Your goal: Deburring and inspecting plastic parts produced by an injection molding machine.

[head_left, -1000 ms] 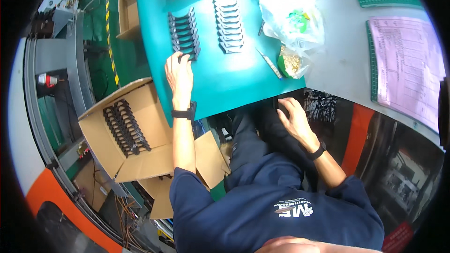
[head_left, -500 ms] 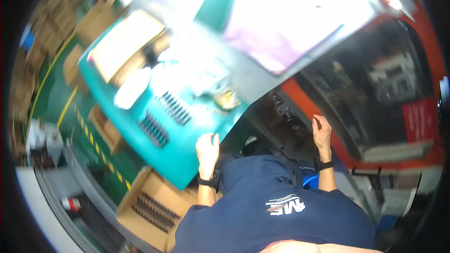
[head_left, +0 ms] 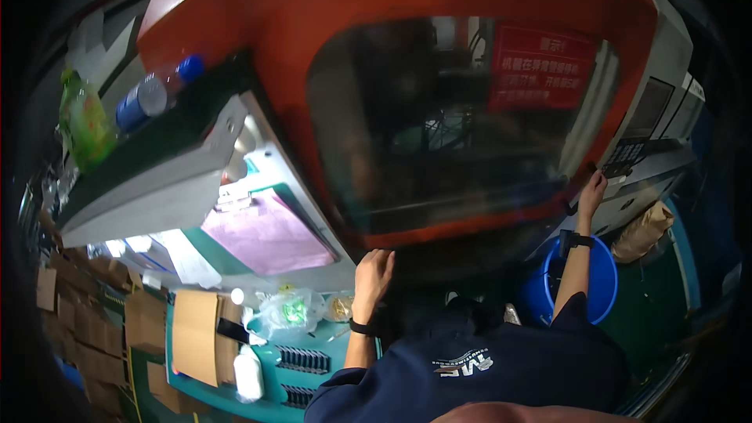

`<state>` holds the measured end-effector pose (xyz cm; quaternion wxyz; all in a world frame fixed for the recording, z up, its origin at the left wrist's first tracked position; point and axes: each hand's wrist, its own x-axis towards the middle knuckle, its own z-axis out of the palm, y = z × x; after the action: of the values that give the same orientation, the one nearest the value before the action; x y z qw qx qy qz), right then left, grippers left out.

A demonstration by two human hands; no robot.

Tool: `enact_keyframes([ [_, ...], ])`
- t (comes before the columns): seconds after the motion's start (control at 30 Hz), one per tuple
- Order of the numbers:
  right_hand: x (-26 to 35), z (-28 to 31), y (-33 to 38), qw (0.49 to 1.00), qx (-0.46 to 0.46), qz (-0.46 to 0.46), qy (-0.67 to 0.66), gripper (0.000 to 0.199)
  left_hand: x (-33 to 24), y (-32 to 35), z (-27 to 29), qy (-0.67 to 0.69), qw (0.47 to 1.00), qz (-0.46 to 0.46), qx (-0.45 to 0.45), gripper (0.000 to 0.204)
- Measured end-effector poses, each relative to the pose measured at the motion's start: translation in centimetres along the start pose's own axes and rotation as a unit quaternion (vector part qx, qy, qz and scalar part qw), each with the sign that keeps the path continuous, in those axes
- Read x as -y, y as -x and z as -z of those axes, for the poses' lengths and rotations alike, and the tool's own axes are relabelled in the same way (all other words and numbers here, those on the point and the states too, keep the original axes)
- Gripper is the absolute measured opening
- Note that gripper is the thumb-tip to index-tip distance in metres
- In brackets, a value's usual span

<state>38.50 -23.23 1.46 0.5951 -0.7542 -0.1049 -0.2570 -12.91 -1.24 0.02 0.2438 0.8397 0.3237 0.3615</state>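
The person wears a dark navy shirt (head_left: 533, 372), whose sleeves (head_left: 574, 319) are short. On it there is a white print (head_left: 470, 364), with large and small letters. The left hand (head_left: 373, 274) is bare, with a black band (head_left: 362, 329) at the wrist. The right hand (head_left: 593, 189), also bare, has a dark strap (head_left: 581, 240).

Head view, wide fisheye; we look from above our navy shirt (head_left: 540, 356), down and forward; orange machine (head_left: 274, 0) near.
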Motion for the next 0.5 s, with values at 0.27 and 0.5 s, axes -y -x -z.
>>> enact_keyframes([
  [0.27,3.3,0.8,3.6,0.998,0.046,-0.018,0.025,0.061,-6.5,-7.1,-3.7,0.131,0.982,-0.046,0.130,0.027],
  [0.5,10.3,1.0,11.2,0.958,0.275,0.006,-0.079,0.038,-11.7,-9.4,-8.7,0.204,0.945,-0.131,0.221,0.020],
])
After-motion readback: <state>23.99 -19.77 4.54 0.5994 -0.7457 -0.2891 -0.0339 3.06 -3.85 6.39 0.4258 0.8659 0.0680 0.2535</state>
